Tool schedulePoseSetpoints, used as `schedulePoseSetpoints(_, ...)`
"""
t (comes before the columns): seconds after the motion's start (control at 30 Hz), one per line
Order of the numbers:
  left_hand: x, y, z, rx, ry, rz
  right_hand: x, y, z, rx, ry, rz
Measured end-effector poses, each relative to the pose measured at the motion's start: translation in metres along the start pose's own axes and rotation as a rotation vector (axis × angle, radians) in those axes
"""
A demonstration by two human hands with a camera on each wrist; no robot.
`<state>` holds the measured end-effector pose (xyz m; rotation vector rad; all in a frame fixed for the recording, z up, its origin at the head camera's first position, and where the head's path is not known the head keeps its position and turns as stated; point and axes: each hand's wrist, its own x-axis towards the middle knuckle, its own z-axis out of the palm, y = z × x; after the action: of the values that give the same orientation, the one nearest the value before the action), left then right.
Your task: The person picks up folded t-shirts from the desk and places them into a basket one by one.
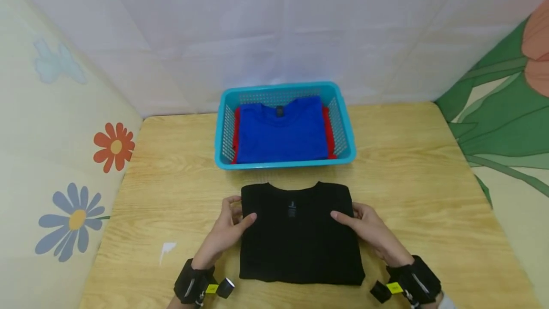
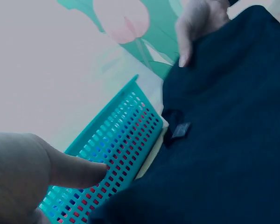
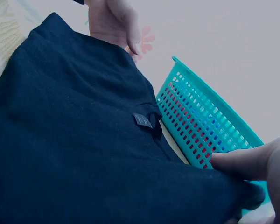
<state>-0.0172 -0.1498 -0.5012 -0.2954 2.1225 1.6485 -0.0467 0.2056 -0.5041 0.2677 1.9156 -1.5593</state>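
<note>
A folded black T-shirt (image 1: pixel 300 247) lies near the front of the table, its neckline toward the basket and a small label (image 1: pixel 292 209) inside the collar. At its left edge, my left hand (image 1: pixel 228 225) pinches the cloth, thumb on top and the other fingers at the side. My right hand (image 1: pixel 371 228) grips the opposite edge the same way. In the right wrist view the right thumb (image 3: pixel 245 161) presses over the shirt's shoulder, with fingertips partly hidden below the cloth. The left thumb (image 2: pixel 79 170) shows in the left wrist view.
Just beyond the shirt stands a turquoise plastic basket (image 1: pixel 283 166). Inside it a folded blue T-shirt (image 1: pixel 280 137) lies on top of red cloth (image 1: pixel 331 132). A white sheet (image 1: pixel 279 37) hangs behind the wooden table (image 1: pixel 171 180); flower-patterned walls flank both sides.
</note>
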Motion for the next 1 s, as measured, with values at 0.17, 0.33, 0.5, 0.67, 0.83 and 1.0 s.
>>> schedulePoseSetpoints(0.17,-0.003,-0.004,0.001,0.079,-0.047,-0.01,-0.001,-0.002,0.005,-0.058,-0.014,-0.028)
schedulePoseSetpoints(0.33,-0.006,-0.007,0.003,0.142,0.029,0.0,-0.005,-0.002,0.006,-0.132,-0.06,-0.078)
schedulePoseSetpoints(0.5,-0.004,-0.01,-0.001,0.077,-0.013,-0.042,-0.011,-0.007,0.004,-0.087,-0.139,-0.121)
schedulePoseSetpoints(0.67,-0.004,-0.01,-0.009,-0.118,-0.206,-0.046,-0.018,-0.021,0.001,-0.075,-0.208,-0.181)
schedulePoseSetpoints(0.83,-0.013,0.006,-0.019,-0.167,-0.264,0.011,-0.027,-0.04,-0.005,-0.147,-0.219,-0.236)
schedulePoseSetpoints(1.0,-0.02,0.036,-0.034,-0.128,-0.318,0.083,-0.032,-0.065,-0.013,-0.107,-0.277,-0.269)
